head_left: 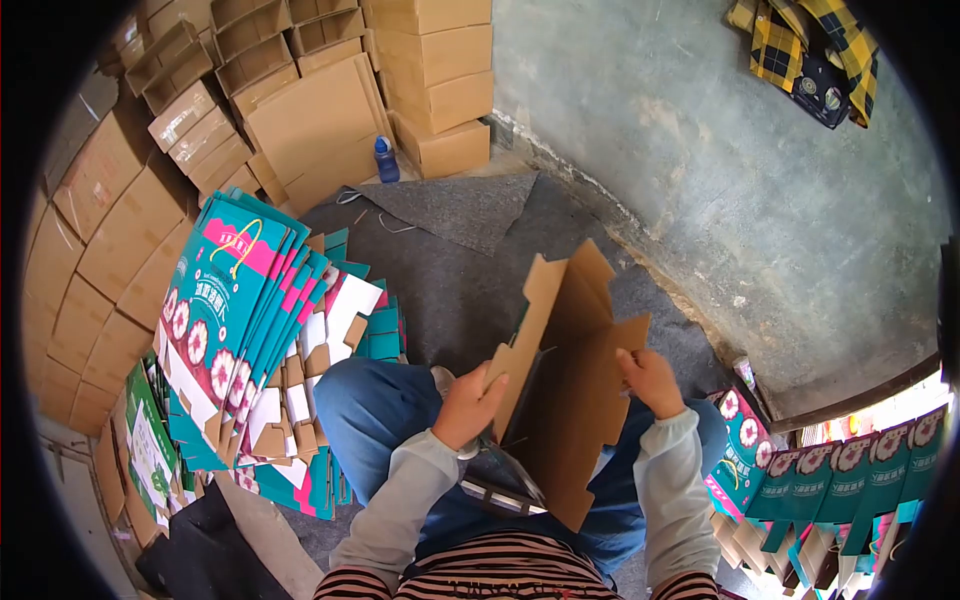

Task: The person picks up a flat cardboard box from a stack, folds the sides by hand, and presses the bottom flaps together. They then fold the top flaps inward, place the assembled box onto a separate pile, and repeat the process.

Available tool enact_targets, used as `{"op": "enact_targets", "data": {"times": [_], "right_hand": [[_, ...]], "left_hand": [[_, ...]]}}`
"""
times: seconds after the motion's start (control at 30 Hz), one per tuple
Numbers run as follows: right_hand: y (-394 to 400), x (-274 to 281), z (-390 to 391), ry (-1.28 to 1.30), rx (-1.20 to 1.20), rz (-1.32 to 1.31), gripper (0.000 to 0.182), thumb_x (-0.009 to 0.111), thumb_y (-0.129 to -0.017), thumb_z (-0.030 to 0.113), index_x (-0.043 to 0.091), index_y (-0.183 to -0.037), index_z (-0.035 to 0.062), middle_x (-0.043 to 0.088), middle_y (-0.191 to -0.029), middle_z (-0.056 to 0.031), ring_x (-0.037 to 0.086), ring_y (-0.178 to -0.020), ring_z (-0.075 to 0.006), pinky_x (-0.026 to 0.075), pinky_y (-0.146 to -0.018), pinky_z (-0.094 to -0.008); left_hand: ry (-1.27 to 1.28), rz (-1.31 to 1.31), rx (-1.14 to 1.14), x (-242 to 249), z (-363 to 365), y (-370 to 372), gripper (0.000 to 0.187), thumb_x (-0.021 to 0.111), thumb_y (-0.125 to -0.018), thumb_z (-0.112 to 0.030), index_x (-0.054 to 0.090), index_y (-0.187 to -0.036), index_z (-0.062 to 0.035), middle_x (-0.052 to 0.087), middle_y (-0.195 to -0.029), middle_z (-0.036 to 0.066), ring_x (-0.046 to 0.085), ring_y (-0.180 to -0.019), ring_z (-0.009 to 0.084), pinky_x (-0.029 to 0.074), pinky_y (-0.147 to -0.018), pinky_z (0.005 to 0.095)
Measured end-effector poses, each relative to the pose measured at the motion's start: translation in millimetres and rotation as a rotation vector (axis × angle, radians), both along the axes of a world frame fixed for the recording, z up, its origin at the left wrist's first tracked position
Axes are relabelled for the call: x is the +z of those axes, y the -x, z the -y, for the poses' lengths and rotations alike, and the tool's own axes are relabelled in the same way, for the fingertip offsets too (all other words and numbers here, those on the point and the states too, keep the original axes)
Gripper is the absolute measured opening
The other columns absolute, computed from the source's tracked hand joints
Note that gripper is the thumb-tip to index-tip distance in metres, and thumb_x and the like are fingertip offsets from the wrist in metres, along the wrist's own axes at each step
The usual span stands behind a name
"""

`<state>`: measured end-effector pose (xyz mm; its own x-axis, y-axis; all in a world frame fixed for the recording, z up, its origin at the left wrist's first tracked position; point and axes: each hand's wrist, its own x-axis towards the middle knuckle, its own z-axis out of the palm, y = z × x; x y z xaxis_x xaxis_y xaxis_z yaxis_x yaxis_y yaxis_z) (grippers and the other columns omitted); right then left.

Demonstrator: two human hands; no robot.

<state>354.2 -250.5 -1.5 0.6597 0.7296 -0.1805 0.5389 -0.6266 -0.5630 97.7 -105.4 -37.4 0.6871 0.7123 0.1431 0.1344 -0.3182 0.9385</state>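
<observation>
An unfolded cardboard box (pixel 570 400), its plain brown inside facing up, stands spread between my knees with its flaps sticking out. My left hand (pixel 470 405) is closed on the edge of its left panel, thumb on the brown side. On the right, my right hand (pixel 652 382) pinches the edge of the opposite panel, fingers curled. A sliver of the printed outer face shows along the left panel. Beside my left knee leans a stack of flat teal printed boxes (pixel 235 290) with pink bands and yellow cord handles.
Brown cartons (pixel 435 60) are piled along the back and left. A blue bottle (pixel 386 160) stands near them by a grey mat (pixel 460 205). More teal boxes (pixel 840 480) stand in a row at right. A yellow checked cloth (pixel 778 48) hangs on the concrete wall (pixel 690 120).
</observation>
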Motion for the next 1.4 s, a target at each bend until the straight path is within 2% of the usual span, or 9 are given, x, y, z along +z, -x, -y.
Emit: {"op": "enact_targets", "data": {"times": [0.1,0.2,0.3,0.43,0.53,0.67,0.97,1.17,1.4], "right_hand": [[21,45,0,-0.299,-0.116,0.762,0.036,0.062,-0.083,0.031,0.062,-0.102,0.0004,0.062,-0.1,-0.0198,0.063,-0.089,-0.0359,0.051,-0.071,-0.0437],[40,115,-27,-0.337,0.516,1.134,0.035,0.065,-0.078,0.027,0.062,-0.102,0.0019,0.054,-0.117,-0.0208,0.06,-0.097,-0.0347,0.051,-0.073,-0.0414],[12,85,-45,-0.159,0.925,1.288,0.029,0.066,-0.072,0.024,0.066,-0.095,0.0049,0.062,-0.103,-0.0199,0.063,-0.09,-0.034,0.051,-0.071,-0.0418],[-12,74,-55,0.272,0.906,0.725,0.018,0.066,-0.075,0.025,0.069,-0.078,0.0071,0.065,-0.078,-0.0159,0.065,-0.076,-0.0332,0.052,-0.067,-0.0419],[-35,74,-55,0.143,0.776,0.69,0.024,0.066,-0.077,0.028,0.068,-0.071,0.0054,0.064,-0.068,-0.0162,0.065,-0.069,-0.0349,0.051,-0.064,-0.0436],[-59,91,-55,0.203,0.586,0.374,0.035,0.065,-0.08,0.034,0.065,-0.074,-0.0003,0.062,-0.068,-0.0204,0.064,-0.066,-0.0352,0.05,-0.061,-0.044],[4,58,-75,-0.078,0.47,-0.268,0.038,0.057,-0.09,0.038,0.064,-0.088,-0.0001,0.058,-0.065,-0.0039,0.056,-0.06,-0.01,0.045,-0.054,-0.0277],[-38,-6,-58,-0.244,0.211,-0.572,0.039,0.057,-0.089,0.038,0.065,-0.087,-0.0001,0.06,-0.065,-0.0013,0.058,-0.055,-0.0122,0.046,-0.049,-0.0249],[-62,-18,-71,-0.081,0.195,-0.31,0.044,0.059,-0.087,0.036,0.062,-0.075,-0.006,0.061,-0.061,-0.0126,0.063,-0.053,-0.0217,0.05,-0.049,-0.0321]], "left_hand": [[-0.144,-0.033,-0.056,-15,6,-26,0.031,0.054,-0.091,-0.021,0.056,-0.114,0.0002,0.065,-0.093,0.017,0.065,-0.083,0.0294,0.049,-0.073,0.0368],[-0.332,-0.062,-0.169,24,20,-51,0.032,0.054,-0.091,-0.025,0.057,-0.111,-0.0003,0.064,-0.094,0.019,0.062,-0.085,0.0364,0.049,-0.072,0.0399],[-0.411,-0.133,-0.322,61,19,-64,0.03,0.054,-0.09,-0.027,0.059,-0.109,-0.0045,0.063,-0.095,0.017,0.061,-0.083,0.0379,0.049,-0.071,0.0424],[-0.622,-0.306,-0.416,94,-15,-64,0.025,0.055,-0.089,-0.024,0.061,-0.108,-0.008,0.063,-0.101,0.013,0.061,-0.087,0.0345,0.049,-0.073,0.0415],[-0.812,0.033,0.031,129,-56,-32,0.038,0.067,-0.082,-0.017,0.058,-0.117,-0.0068,0.061,-0.109,0.015,0.059,-0.1,0.0308,0.048,-0.087,0.0361],[-0.454,0.207,0.581,129,-66,34,0.051,0.067,-0.085,-0.025,0.05,-0.125,0.002,0.056,-0.121,0.017,0.055,-0.108,0.0268,0.045,-0.088,0.0389],[-0.142,-0.032,0.205,32,-43,-38,0.07,0.062,-0.082,-0.02,0.028,-0.139,0.0029,0.043,-0.132,0.028,0.044,-0.121,0.0411,0.035,-0.103,0.0419],[-0.241,-0.316,0.0,9,-57,-47,0.07,0.05,-0.075,-0.002,0.025,-0.14,0.0029,0.039,-0.133,0.031,0.041,-0.12,0.047,0.037,-0.101,0.0452],[-0.688,-0.479,0.032,9,-7,-67,0.071,0.052,-0.074,-0.004,0.026,-0.14,0.0074,0.033,-0.141,0.025,0.037,-0.126,0.0401,0.041,-0.094,0.0471]]}}
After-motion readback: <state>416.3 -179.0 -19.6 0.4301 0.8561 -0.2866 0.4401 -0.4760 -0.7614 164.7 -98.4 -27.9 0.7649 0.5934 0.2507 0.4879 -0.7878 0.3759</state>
